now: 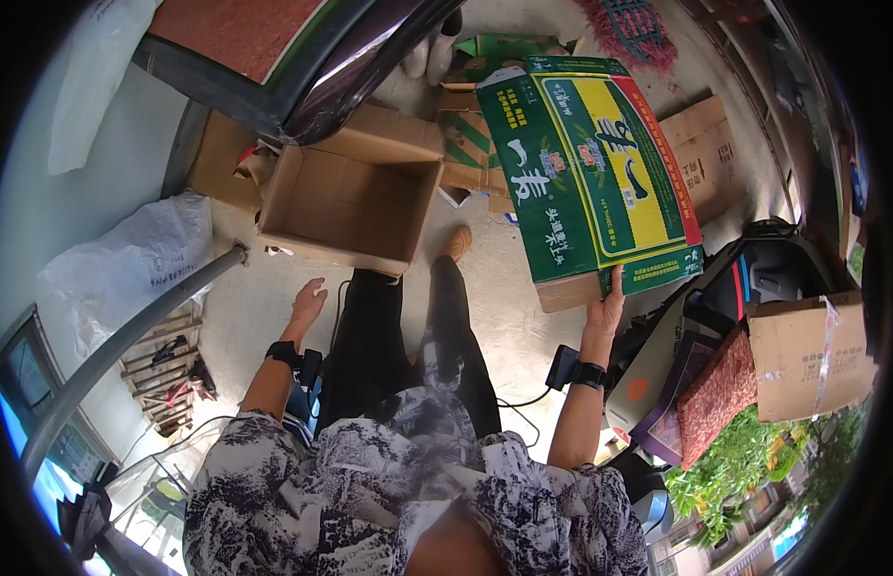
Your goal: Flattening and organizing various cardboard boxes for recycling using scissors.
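Note:
My right hand [606,309] grips the near edge of a green and yellow printed cardboard box [583,173], which looks flattened and is held out to the right; the fingers behind it are hidden. My left hand [310,306] holds nothing, its fingers apart, below an open brown cardboard box [346,191]. That box stands with its opening towards me, and its inside looks bare. Its near edge is close to my left leg.
More cardboard [464,137] lies on the floor behind the boxes, and a flattened brown carton [706,158] lies further right. A metal pole [129,345] and a white plastic sack [140,266] are at left. At right stands a scooter [655,353] beside a brown carton [810,360].

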Available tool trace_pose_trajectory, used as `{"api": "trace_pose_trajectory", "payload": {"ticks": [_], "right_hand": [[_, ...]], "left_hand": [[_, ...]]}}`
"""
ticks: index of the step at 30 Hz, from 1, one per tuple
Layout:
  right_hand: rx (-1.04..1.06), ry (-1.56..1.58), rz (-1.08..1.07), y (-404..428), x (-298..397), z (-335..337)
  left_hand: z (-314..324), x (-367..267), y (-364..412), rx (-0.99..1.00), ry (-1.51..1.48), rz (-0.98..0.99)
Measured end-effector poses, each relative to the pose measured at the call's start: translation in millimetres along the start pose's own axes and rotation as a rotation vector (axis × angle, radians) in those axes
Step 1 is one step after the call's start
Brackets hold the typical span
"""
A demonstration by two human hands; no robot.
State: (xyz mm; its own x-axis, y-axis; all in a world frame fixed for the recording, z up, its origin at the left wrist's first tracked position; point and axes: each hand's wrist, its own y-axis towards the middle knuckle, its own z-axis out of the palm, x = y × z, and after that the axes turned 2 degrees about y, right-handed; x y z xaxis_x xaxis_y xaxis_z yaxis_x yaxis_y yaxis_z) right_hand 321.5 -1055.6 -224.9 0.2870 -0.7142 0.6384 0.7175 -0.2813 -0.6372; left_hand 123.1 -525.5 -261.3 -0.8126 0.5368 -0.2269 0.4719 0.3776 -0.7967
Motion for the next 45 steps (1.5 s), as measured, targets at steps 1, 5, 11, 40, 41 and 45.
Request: {"api": "trace_pose_trajectory", "payload": {"ticks": [1, 5, 11, 40, 41, 45], "right_hand": [[0.003, -0.03, -0.019, 3.1, 0.9, -0.6], [-0.086, -0.08, 0.002, 12.7, -1.5, 5.7], [-0.263, -0.077, -0.1, -17.1, -31.3, 45.9], [-0.524, 0.414, -0.411, 289.0, 272.8, -148.1], [-0.497, 0.452, -0.406, 319.8, 281.5, -154.6], [-0.509, 0.574, -0.124, 420.6, 324.3, -188.4]], "left_hand": [[5.2, 1.7, 2.7, 0.026, -0.013, -0.005], [13.1, 43.1, 14.4, -0.053, -0.165, 0.068], [-38.9, 44.3, 23.5, 0.031, -0.254, -0.025], [32.6, -259.1, -29.1, 0.375, 0.004, -0.154], [41.2, -278.7, -33.6, 0.375, 0.003, -0.129], [88.1, -357.4, -30.3, 0.321, -0.071, -0.042]]}}
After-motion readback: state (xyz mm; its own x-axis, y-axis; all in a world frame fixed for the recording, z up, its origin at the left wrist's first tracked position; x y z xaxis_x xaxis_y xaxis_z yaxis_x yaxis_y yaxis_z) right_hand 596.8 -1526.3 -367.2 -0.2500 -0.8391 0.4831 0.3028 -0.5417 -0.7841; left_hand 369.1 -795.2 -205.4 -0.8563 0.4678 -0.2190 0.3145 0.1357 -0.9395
